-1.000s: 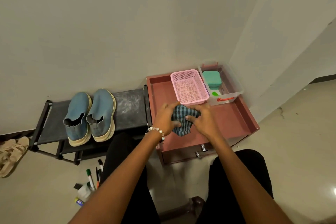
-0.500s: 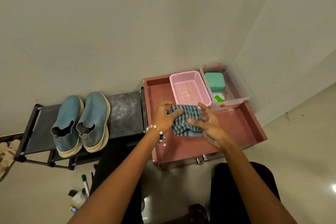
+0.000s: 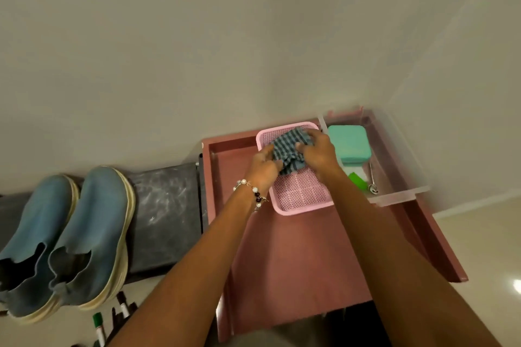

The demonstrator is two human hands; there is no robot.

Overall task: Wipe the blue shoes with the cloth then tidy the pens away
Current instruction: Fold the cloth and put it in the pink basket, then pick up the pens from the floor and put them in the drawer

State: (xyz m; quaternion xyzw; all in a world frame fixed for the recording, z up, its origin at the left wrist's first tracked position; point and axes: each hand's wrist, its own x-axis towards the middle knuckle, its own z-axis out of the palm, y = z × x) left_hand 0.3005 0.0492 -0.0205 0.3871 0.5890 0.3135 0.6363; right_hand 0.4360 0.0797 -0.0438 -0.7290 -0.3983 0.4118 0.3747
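1. Both hands hold the checked cloth over the far end of the pink basket; the left hand grips its left edge with curled fingers, and the right hand clutches its right side, fingers bent round the fabric.
2. The cloth is bunched between the two hands – whether its lower fold touches the basket floor cannot be told.
3. The pink basket sits on the reddish-pink tabletop, at its far side, just left of a clear plastic box.
4. Inside the clear box lie a teal case, a small green item and a thin metal piece.
5. A beaded bracelet circles the left wrist.
6. The blue shoes stand side by side on a dark shoe rack to the left of the tabletop, toes pointing to the far wall, well apart from the hands.
7. The pens lie on the floor near the bottom edge – below the shoes, partly hidden by the left forearm; one has a green cap, another a white barrel with a dark cap.
8. The person's dark trousers show at the near edge, beneath the right forearm.
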